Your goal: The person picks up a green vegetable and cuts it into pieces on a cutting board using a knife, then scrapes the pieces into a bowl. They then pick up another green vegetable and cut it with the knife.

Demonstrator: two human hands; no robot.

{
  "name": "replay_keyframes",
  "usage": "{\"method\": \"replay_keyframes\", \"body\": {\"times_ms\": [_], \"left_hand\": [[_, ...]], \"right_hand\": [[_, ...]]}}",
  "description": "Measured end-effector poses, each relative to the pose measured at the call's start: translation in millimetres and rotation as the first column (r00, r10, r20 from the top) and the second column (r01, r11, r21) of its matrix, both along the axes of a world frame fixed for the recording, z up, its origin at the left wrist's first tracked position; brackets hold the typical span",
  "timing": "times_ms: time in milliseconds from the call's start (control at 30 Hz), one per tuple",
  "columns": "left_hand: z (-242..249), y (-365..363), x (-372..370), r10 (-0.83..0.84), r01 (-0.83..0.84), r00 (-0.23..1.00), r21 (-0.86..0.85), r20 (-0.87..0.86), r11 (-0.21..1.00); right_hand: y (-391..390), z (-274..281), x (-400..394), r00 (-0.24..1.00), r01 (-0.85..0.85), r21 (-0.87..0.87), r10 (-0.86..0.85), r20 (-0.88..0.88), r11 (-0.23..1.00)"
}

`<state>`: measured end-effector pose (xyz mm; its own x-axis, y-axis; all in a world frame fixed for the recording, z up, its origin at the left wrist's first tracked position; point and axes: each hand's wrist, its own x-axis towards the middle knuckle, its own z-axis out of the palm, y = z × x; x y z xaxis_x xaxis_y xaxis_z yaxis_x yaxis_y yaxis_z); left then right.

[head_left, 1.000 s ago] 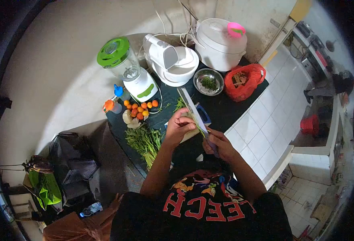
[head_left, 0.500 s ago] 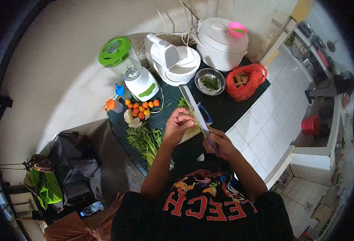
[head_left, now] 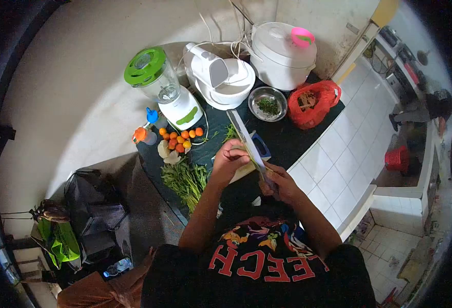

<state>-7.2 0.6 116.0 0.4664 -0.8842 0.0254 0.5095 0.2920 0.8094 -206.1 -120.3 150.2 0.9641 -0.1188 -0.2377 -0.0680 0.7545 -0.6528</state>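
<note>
My right hand (head_left: 281, 184) is wrapped around the handle of a large knife (head_left: 245, 134), its broad blade pointing up and away from me. Pinched in the fingers of my left hand (head_left: 229, 161) is a thin green stem, pressed close along the blade; its far end is hard to make out. Beneath both hands lies a pale cutting board (head_left: 240, 174), mostly covered, with a blue-edged part (head_left: 261, 146) showing beyond the knife. A few chopped greens (head_left: 231, 132) lie just past my left hand. By my left forearm rests a leafy green bunch (head_left: 186, 186).
Several small tomatoes (head_left: 179, 139) sit left, near orange- and blue-capped bottles. Behind stand a green-lidded blender (head_left: 187, 110), a white stand mixer (head_left: 220, 92) and a rice cooker (head_left: 282, 59). A metal bowl (head_left: 268, 117) of chopped greens adjoins a red plastic bag (head_left: 308, 120). Another person sits lower left.
The knife and my right hand have shifted slightly, with the right fingers now nearer the blade's base. My left hand keeps its pinch in nearly the same spot.
</note>
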Motion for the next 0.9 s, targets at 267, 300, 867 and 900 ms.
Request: {"method": "replay_keyframes", "body": {"times_ms": [267, 300, 867, 900], "left_hand": [[5.4, 4.9, 3.9, 0.016, -0.024, 0.999, 0.164, 0.05, 0.986], [6.6, 5.9, 4.7, 0.015, -0.027, 0.998, 0.218, 0.055, 0.976], [-6.8, 15.7, 15.3, -0.034, -0.008, 0.992, 0.336, 0.121, 0.942], [-13.1, 15.6, 17.0, -0.029, -0.004, 0.994, 0.31, 0.101, 0.951]], "right_hand": [[4.0, 2.2, 10.5, 0.998, 0.039, -0.054, -0.042, -0.049, 0.998], [3.8, 0.9, 11.7, 0.998, 0.037, -0.053, -0.04, -0.05, 0.998], [1.4, -13.3, 26.0, 0.993, -0.072, -0.041, 0.068, -0.094, 0.997], [0.8, -14.5, 26.4, 0.993, -0.07, -0.042, 0.065, -0.093, 0.997]]}}
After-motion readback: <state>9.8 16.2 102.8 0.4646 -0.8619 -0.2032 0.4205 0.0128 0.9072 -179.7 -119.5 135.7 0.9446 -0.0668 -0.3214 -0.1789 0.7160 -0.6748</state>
